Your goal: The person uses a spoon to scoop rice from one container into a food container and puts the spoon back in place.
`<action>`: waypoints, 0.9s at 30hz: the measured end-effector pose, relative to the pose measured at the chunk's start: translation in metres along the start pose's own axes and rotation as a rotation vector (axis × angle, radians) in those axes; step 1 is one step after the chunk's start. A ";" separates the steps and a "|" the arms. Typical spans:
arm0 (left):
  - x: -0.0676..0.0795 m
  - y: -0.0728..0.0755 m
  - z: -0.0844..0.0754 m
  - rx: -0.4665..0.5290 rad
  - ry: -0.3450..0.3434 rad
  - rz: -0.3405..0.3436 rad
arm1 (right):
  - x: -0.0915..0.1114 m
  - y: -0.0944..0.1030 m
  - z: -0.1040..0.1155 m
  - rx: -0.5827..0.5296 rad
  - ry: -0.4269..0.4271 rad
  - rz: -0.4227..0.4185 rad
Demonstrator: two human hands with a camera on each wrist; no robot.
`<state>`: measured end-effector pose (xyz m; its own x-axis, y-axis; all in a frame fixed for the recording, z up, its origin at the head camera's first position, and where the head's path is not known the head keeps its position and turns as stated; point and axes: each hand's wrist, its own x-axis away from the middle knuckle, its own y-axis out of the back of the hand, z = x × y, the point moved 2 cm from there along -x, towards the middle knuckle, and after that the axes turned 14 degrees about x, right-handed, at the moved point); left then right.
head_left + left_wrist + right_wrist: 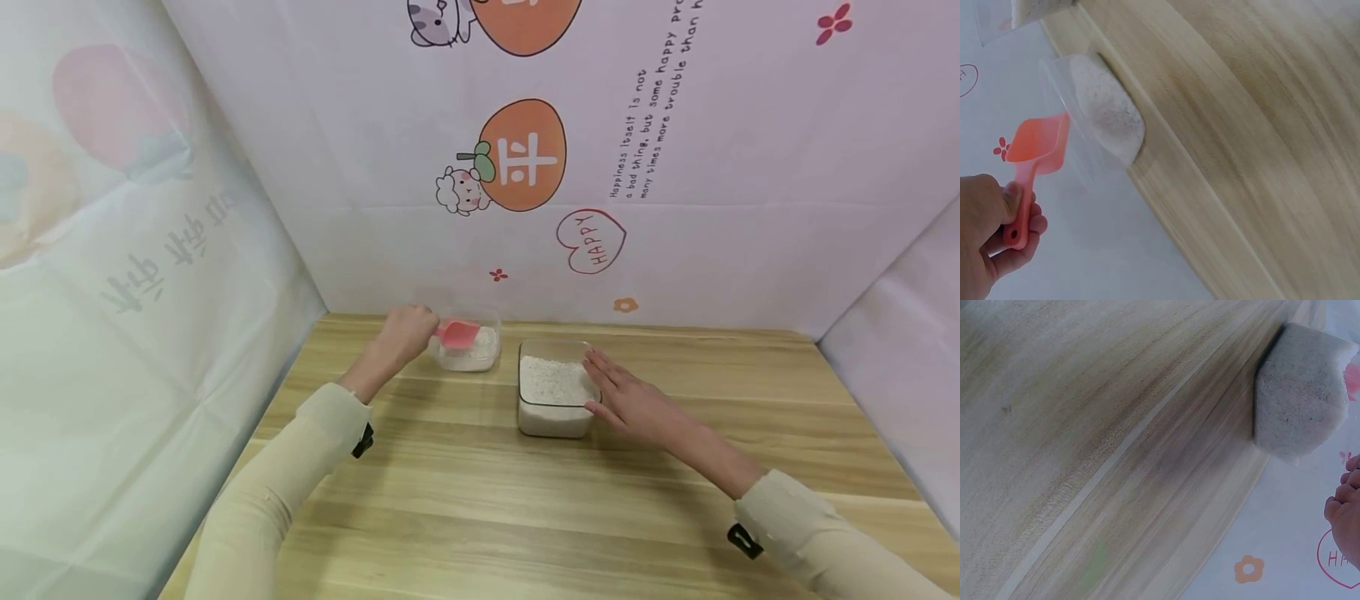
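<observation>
A pink scoop (1034,150) is gripped by its handle in my left hand (407,331). In the head view the scoop's head is over a small clear container (471,363) that holds white grains or powder. Inside the scoop, no contents can be made out. My right hand (636,406) rests with extended fingers against the right side of a larger clear square container (556,422), well filled with the same whitish stuff (1302,387). In the left wrist view, the left hand (991,231) has its thumb pressed on the scoop's handle.
Both containers stand on a wooden table (450,508), near its back edge. A white printed sheet (375,208) rises behind it, and more white sheeting (150,350) hangs at the left. The larger container is a short way right of the smaller one.
</observation>
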<state>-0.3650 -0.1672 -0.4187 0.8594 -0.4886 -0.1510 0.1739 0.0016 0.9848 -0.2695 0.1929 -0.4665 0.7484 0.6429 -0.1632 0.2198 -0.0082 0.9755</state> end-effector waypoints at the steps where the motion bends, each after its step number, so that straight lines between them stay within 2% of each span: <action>1: 0.001 0.000 -0.001 -0.008 -0.006 -0.012 | 0.000 0.000 0.000 0.002 0.000 -0.003; 4: 0.003 0.004 0.000 0.053 -0.002 -0.036 | 0.002 0.000 -0.001 0.004 0.001 -0.013; 8: 0.006 0.008 0.002 0.207 0.019 -0.044 | 0.002 0.001 -0.001 0.002 0.002 -0.009; 11: 0.008 0.011 0.000 0.264 0.016 -0.067 | 0.002 0.003 0.000 -0.007 0.003 0.002; 15: 0.012 0.022 -0.010 0.300 -0.001 -0.094 | 0.002 0.003 0.000 -0.006 0.003 0.006; 20: 0.016 0.042 -0.033 0.320 -0.060 -0.096 | 0.003 0.002 -0.001 -0.003 0.000 0.004; 27: 0.016 0.057 -0.063 0.261 -0.152 -0.115 | 0.002 0.002 0.000 -0.013 -0.001 0.014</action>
<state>-0.3109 -0.1199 -0.3707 0.7565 -0.5970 -0.2671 0.1194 -0.2755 0.9539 -0.2680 0.1941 -0.4648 0.7518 0.6421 -0.1499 0.2015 -0.0073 0.9795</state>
